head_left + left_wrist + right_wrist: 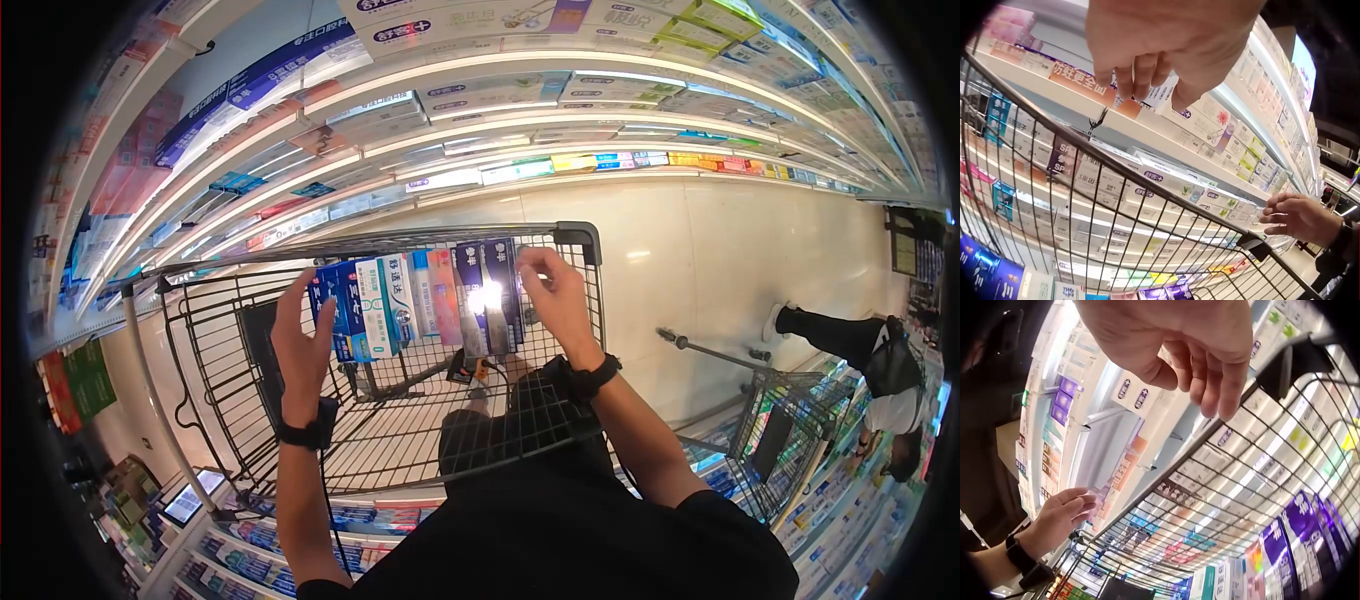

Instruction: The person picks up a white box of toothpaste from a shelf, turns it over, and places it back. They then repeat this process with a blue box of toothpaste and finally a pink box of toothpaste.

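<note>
A row of toothpaste boxes stands in the shopping cart (215,330): blue boxes (338,308) on the left, a white-and-teal box (376,310) beside them, a pink one (441,290) further right and dark purple boxes (470,285) at the right end. My left hand (303,345) hovers at the left end of this row with nothing in it. At the opposite end is my right hand (558,305), also empty, its fingers loosely bent near the purple boxes. Both wrist views show the left hand (1172,50) and the right hand (1179,350) above the cart's rim.
Long shelves (480,75) packed with boxed goods run along the cart's far side. More stocked shelves (245,560) lie behind me. On the right, another cart (780,430) stands on the pale floor (690,270), near a person in black trousers (835,340).
</note>
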Motion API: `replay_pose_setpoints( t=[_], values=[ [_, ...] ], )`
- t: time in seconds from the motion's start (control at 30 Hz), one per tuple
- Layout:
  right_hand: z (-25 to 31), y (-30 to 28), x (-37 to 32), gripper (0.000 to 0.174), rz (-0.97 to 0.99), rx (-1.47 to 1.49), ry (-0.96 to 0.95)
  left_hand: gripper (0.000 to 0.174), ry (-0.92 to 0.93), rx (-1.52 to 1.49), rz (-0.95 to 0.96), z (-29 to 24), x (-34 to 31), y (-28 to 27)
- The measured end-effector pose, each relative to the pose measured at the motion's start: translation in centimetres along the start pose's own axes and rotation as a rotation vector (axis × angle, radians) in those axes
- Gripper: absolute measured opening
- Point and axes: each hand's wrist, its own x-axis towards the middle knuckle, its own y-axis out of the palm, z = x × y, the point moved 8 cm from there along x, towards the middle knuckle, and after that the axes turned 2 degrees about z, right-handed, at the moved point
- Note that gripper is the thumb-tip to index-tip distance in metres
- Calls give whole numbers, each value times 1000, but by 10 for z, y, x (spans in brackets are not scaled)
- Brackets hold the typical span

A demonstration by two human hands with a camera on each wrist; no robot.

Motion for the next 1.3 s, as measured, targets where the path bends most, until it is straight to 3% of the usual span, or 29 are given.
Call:
replay_pose_setpoints(
  t=[0.07, 0.17, 0.27, 0.3, 0.37, 0.43, 0.53, 0.63, 0.73, 0.83, 0.9, 1.03, 1.3],
  values=[
    [-52, 22, 8, 28, 84, -147, 40, 43, -59, -59, 59, 7, -35, 5],
    [-131, 43, 19, 52, 97, -319, 100, 45, -36, -36, 127, 8, -84, 9],
    [-167, 50, 14, 78, 150, -329, 348, 44, -84, -13, 233, 15, -135, 9],
    [-192, 55, 13, 102, 150, -399, 402, 44, -81, 14, 270, 17, -152, 8],
    [-229, 67, 11, 111, 208, -330, 399, 44, -106, 11, 306, 20, -182, 3],
    [-228, 72, 4, 122, 274, -315, 440, 43, -151, 24, 342, 25, -210, 2],
    [-248, 80, -3, 122, 228, -306, 397, 41, -225, 37, 401, 37, -247, 5],
    [-238, 77, -8, 86, 167, -319, 358, 37, -230, 52, 441, 52, -272, 15],
    [-229, 74, -16, 88, 156, -254, 227, 37, -206, 78, 452, 66, -279, 21],
    [-231, 72, -24, 88, 183, -153, 265, 37, -119, 109, 457, 63, -276, 21],
    [-225, 68, -25, 86, 207, -222, 315, 37, -26, 147, 470, 58, -270, 20],
    [-226, 71, -25, 86, 189, -447, 342, 36, -36, 142, 494, 66, -271, 24],
    [-194, 82, -33, 102, 70, -605, 331, 39, -71, 140, 456, 72, -273, 24]
  ],
)
